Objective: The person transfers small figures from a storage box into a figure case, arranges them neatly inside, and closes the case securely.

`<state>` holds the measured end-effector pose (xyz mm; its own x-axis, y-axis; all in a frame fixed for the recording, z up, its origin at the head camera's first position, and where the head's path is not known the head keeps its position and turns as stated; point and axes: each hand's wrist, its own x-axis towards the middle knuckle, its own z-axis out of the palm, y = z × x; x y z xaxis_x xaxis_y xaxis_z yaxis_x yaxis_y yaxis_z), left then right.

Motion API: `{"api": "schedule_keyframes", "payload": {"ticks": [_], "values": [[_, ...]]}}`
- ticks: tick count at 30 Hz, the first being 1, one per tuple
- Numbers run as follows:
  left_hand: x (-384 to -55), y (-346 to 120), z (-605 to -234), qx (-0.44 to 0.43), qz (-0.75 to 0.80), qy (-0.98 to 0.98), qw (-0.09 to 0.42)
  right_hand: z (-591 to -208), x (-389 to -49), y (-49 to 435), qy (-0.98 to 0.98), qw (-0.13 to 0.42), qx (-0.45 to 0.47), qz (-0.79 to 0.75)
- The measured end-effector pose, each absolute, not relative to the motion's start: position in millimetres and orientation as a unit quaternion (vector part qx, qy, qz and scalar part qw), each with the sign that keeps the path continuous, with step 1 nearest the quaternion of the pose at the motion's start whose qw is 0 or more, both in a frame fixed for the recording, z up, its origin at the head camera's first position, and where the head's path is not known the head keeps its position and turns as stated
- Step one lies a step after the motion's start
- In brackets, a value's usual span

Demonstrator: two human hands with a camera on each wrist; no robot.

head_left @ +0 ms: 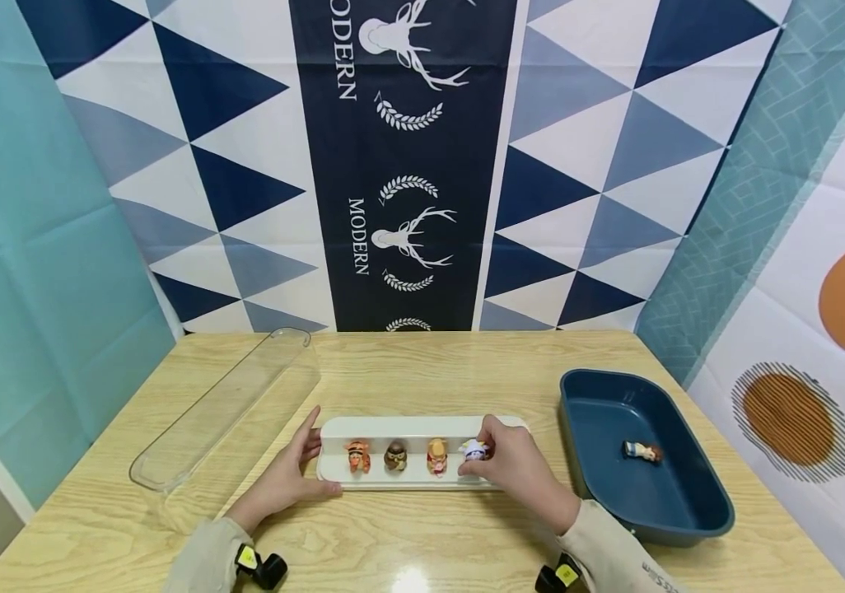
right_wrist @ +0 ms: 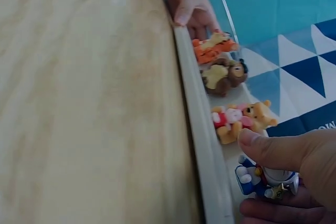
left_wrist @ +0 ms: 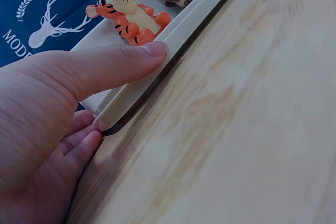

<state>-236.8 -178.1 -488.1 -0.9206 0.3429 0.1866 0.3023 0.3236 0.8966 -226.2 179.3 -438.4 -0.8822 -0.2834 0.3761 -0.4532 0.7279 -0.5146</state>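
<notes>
In the head view, my right hand [head_left: 519, 468] holds a small blue-and-white plastic figurine [head_left: 476, 450] on the right end of a long white plastic stand [head_left: 415, 427]; this view alone shows the deep dark-blue tub [head_left: 637, 494]. The left wrist view shows my left hand [left_wrist: 44, 111] gripping the stand's other end, thumb upon the front rim. The right wrist view reveals the figurine's blue body, between my thumb and fingers.

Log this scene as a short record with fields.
Left hand: holds white display base at its left end
Right hand: grips blue-and-white figurine
On base, left to right: Tigger figurine, owl figurine, Pooh figurine, then the gripped one
Left of base: clear plastic cover
Right of base: dark blue bin, brown-haired figurine lying inside
</notes>
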Motion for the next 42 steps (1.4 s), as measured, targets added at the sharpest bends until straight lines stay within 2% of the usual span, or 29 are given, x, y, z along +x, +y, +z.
{"api": "schedule_keyframes", "payload": {"ticks": [8, 18, 27, 33, 42], "values": [[-236.6, -176.5, -487.3, 0.193, 0.545, 0.816, 0.020, -444.4, -226.7, 175.7, -0.925, 0.159, 0.204, 0.279], [-237.1, -177.2, -486.3, 0.205, 0.533, 0.821, 0.008, -447.4, -227.3, 184.5, -0.913, 0.284, 0.276, 0.092], [-235.3, -177.1, -487.6, 0.200, 0.538, 0.819, 0.012, -446.1, -238.6, 190.0, -0.872, 0.336, 0.354, 0.029], [-233.2, -177.2, -488.2, 0.204, 0.537, 0.818, 0.014, -448.6, -246.7, 191.8, -0.856, 0.339, 0.385, 0.057], [-237.1, -177.4, -488.6, 0.203, 0.538, 0.818, 0.010, -448.5, -250.1, 192.7, -0.870, 0.328, 0.364, 0.056]]}}
